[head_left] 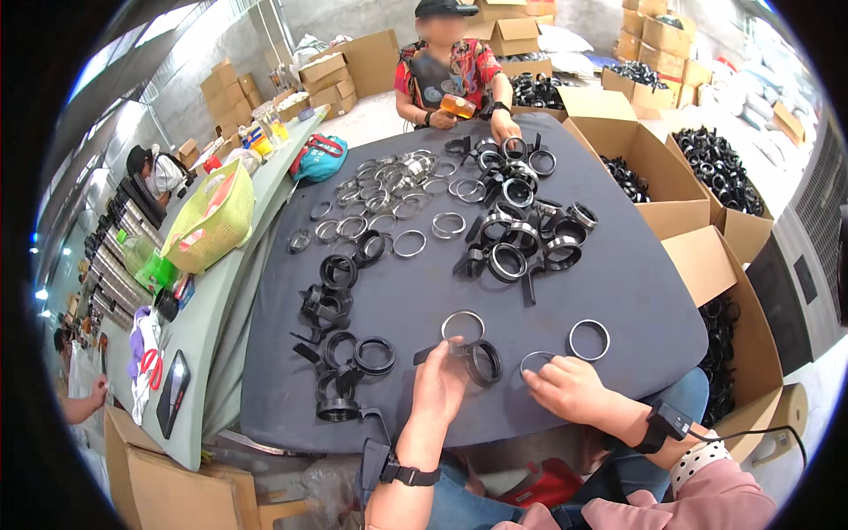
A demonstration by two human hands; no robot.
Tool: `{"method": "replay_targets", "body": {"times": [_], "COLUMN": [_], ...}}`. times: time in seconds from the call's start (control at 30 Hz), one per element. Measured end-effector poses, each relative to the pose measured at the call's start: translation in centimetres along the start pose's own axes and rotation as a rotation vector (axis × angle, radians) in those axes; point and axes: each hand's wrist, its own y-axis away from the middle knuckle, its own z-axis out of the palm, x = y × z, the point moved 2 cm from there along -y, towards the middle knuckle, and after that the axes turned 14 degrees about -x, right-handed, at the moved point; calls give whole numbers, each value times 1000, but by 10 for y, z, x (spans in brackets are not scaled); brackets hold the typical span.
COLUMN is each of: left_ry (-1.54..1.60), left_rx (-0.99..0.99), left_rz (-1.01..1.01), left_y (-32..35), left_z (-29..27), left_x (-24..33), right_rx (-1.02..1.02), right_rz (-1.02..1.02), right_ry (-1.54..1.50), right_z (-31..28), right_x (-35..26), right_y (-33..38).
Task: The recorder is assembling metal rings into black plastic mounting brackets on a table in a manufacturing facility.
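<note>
My left hand (440,382) is closed on a black plastic ring (485,363) with a side tab, which stands on edge above the near part of the dark table. A thin silver metal ring (463,325) is just beyond its fingertips; whether they touch, I cannot tell. To the right, my right hand (570,389) pinches another thin metal ring (535,359), its near side hidden by the fingers. Close by, a single silver ring (589,340) lies flat. Black rings with tabs (374,355) stand in a loose group left of my left hand.
Loose silver rings (410,244) and a pile of black rings with metal inserts (508,262) cover the table's far half. Across it, a person (453,75) reaches into the pile. Cardboard boxes (676,215) line the right; a side table (212,353) with a green basket (212,221) stands left.
</note>
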Motion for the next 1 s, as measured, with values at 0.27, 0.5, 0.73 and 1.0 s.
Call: {"method": "replay_targets", "body": {"times": [0.27,0.5,0.73,1.0], "left_ry": [25,-2,1,-15], "left_rx": [71,81,87,106], "left_rz": [9,-6,-2,-12], "left_y": [2,2,-3,1], "left_z": [-21,-15,-14,-9], "left_x": [-7,-9,-10,-8], "right_rx": [-306,21,245,210], "right_rz": [84,89,72,196], "right_ry": [-166,-9,165,-159], "right_z": [12,-12,-24,-15], "right_x": [10,3,-8,-8], "right_y": [1,-16,-42,-54]}}
